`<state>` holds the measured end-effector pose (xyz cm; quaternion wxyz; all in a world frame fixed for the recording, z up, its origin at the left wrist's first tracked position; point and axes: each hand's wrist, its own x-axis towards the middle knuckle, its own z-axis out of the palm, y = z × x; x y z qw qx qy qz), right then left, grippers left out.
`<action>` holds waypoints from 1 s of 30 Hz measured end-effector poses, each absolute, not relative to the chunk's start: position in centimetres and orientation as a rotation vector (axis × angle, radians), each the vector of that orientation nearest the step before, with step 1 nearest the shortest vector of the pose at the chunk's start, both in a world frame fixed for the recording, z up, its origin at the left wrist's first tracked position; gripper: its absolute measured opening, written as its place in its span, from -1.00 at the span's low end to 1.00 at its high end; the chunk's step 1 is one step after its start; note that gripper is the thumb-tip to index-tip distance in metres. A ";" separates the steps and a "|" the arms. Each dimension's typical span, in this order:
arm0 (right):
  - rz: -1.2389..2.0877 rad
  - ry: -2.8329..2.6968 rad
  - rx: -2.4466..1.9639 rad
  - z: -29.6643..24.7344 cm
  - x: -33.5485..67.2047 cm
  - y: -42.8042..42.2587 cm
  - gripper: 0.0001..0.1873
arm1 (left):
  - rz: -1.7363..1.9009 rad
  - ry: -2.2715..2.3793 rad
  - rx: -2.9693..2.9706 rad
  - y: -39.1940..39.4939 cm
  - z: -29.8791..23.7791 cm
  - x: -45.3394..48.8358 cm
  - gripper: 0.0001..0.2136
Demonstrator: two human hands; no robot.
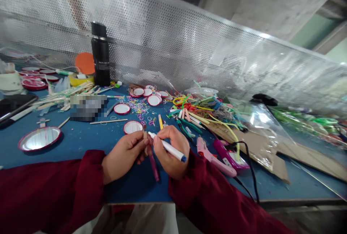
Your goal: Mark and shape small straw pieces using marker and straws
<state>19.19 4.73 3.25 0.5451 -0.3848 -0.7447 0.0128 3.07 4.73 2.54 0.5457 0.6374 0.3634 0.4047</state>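
Observation:
Between the fingertips of my left hand (125,154) a small flat wooden stick (145,133) stands upright, with a darker top end. My right hand (173,151) grips a white marker (171,150) with a blue end. The marker's tip points left and is close to the stick; whether they touch I cannot tell. Below my fingers is a purple pen-like stick (154,168), its upper end hidden by them. Just behind my left hand lies a round red-rimmed lid (132,127). A yellow marker (161,122) shows behind my right hand.
A pink glue gun (214,160) and a purple power strip (230,156) with black cables lie at the right. Small coloured rubber bands (138,108), pliers (184,130) and pipe cleaners (217,107) lie beyond my hands. A black bottle (101,55) stands by the perforated metal screen (162,39).

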 end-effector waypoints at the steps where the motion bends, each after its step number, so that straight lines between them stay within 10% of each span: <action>1: 0.037 -1.761 -0.905 3.2 19.2 4.8 -0.91 | 0.957 0.859 1.503 4.7 2.6 3.1 -0.64; 30: -0.007 -1.777 -0.877 3.2 19.1 4.7 -0.91 | 0.941 0.852 1.540 4.8 2.3 3.0 -0.65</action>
